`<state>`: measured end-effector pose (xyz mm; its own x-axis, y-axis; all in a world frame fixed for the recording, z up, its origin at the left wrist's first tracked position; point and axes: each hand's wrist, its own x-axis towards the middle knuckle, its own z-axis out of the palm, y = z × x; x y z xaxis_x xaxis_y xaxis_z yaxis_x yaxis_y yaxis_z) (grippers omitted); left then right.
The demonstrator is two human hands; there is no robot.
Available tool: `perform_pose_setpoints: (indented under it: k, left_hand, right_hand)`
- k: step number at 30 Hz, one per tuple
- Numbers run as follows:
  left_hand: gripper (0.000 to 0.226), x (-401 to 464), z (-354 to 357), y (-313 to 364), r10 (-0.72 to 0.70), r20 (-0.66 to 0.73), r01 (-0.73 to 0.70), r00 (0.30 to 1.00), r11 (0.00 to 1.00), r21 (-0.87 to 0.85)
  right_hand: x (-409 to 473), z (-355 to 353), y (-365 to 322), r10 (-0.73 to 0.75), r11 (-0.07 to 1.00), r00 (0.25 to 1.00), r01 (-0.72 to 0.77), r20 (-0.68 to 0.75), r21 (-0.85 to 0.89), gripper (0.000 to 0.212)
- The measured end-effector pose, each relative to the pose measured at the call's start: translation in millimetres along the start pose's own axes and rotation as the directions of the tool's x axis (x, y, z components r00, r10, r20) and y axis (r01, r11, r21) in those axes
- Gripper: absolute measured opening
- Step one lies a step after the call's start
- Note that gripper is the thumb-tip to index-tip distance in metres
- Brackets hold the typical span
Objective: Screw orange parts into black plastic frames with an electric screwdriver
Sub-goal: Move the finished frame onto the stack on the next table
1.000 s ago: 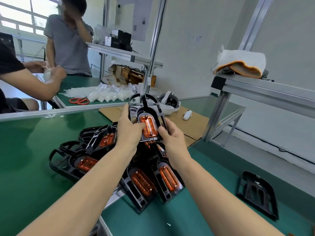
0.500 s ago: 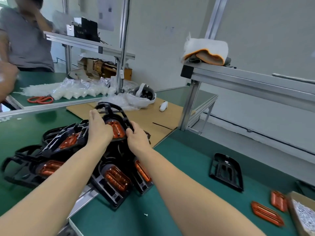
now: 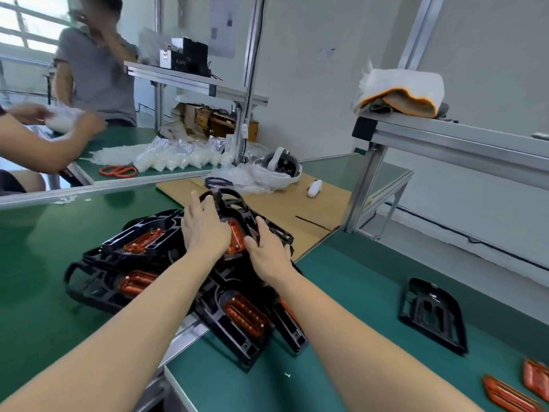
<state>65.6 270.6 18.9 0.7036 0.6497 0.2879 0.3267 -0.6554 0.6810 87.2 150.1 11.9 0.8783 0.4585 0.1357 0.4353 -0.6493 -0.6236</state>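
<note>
The black moulded plastic frames look hard with a slight sheen; the translucent orange plastic inserts in them gleam glossily; the green bench mat is smooth and faintly reflective; the flat brown cardboard sheet is matt; the silvery aluminium shelf rail appears brushed; the folded white cloth looks fuzzy.

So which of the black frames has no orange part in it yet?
The lone black frame lying by itself on the green mat to the right, apart from the pile. Its openings are bare; every frame visible in the pile carries an orange part.

Both bare forearms reach forward, left hand and right hand side by side, fingers curled downward.
</note>
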Motion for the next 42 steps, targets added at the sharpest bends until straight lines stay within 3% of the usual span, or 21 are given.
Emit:
perform_pose_setpoints:
  k: [5,17,21,28,34,39,42]
  left_hand:
    - [0.065,-4,4,-8,0.015,0.013,-0.015,1.000,0.998,0.060]
    - [0.066,-11,2,-6,0.050,0.020,-0.052,0.999,0.990,0.133]
    - [0.066,-15,-3,-5,0.101,-0.010,-0.099,0.995,0.987,0.127]
    - [0.060,-48,-5,7,0.308,-0.008,-0.307,0.951,0.949,0.068]
    - [0.053,-93,9,9,0.473,0.122,-0.482,0.873,0.875,0.054]
    - [0.049,-104,18,10,0.428,0.271,-0.471,0.862,0.874,0.118]
    - [0.048,-104,15,9,0.400,0.317,-0.455,0.860,0.882,0.122]
  right_hand:
    - [-7,-1,8,-0.081,0.989,0.996,0.074,0.046,0.126,0.057]
    - [-20,-13,11,-0.125,0.984,0.992,0.120,0.028,0.133,0.056]
    - [-41,-44,30,-0.118,0.973,0.992,0.104,0.055,0.207,0.070]
    - [-93,-97,91,0.034,0.981,0.980,-0.070,0.194,0.181,0.105]
    - [-135,-102,125,0.075,0.997,0.928,-0.074,0.364,-0.015,0.124]
    - [-136,-92,134,0.059,0.992,0.927,-0.013,0.371,-0.124,0.121]
    - [-135,-90,136,0.030,0.998,0.945,-0.011,0.326,-0.059,0.110]
